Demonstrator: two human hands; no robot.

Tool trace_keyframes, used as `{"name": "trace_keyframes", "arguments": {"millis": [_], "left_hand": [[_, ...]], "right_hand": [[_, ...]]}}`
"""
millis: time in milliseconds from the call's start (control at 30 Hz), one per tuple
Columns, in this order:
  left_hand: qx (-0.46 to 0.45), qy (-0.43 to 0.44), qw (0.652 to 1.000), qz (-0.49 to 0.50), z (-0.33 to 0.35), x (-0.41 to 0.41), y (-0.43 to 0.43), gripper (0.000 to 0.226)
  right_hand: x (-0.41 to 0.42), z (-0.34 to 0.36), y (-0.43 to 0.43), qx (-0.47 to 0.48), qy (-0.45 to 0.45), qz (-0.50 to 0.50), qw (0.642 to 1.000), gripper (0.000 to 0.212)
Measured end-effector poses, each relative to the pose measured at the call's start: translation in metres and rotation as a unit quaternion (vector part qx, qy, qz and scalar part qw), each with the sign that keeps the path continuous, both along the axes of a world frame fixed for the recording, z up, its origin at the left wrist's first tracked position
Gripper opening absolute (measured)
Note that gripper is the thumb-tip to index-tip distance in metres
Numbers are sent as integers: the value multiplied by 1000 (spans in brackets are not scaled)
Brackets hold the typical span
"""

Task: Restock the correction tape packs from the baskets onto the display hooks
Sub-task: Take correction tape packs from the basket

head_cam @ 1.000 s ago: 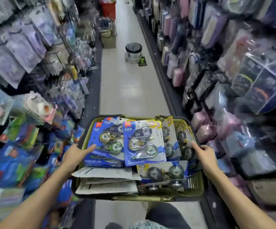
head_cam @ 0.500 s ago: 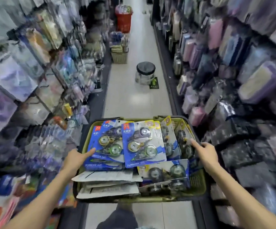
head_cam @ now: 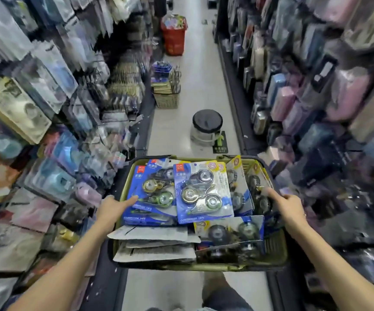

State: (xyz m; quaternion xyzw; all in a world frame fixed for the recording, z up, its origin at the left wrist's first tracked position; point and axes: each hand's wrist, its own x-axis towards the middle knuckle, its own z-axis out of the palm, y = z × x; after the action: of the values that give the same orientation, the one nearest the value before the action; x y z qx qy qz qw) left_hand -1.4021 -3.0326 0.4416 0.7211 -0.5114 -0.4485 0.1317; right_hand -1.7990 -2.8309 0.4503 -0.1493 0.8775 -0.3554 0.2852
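Note:
I carry an olive-green basket [head_cam: 278, 257] with a dark rim in front of me, above the aisle floor. It is packed with blue correction tape packs [head_cam: 201, 191], some flat on top, some upright at the right, plus grey card backs at the near left. My left hand [head_cam: 112, 209] grips the basket's left rim, its forefinger lying on a blue pack. My right hand [head_cam: 287, 207] grips the right rim with its forefinger stretched over the upright packs. Display hooks with hanging packs [head_cam: 47, 86] line the left wall, blurred.
The narrow aisle runs ahead between two walls of hanging goods. On the floor stand a black-topped stool [head_cam: 206, 129], a wicker basket of stock [head_cam: 167, 95] and a red basket [head_cam: 173, 39] farther off. My foot [head_cam: 217, 286] shows under the basket.
The view has moved forward along the aisle and tilted up; the stool and floor baskets sit lower in the frame. Both hands keep the same hold on the basket.

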Motion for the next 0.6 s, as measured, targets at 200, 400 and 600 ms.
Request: {"name": "trace_keyframes", "arguments": {"millis": [200, 400, 600], "left_hand": [[9, 36, 994, 105, 3, -82, -121, 48], [4, 46, 982, 182, 13, -142, -231, 43], [-8, 55, 977, 208, -1, -179, -339, 77]], "right_hand": [[-95, -2, -173, -17, -18, 47, 999, 66], [-163, 16, -345, -30, -23, 122, 992, 52], [-205, 14, -506, 5, 11, 187, 982, 53]]}}
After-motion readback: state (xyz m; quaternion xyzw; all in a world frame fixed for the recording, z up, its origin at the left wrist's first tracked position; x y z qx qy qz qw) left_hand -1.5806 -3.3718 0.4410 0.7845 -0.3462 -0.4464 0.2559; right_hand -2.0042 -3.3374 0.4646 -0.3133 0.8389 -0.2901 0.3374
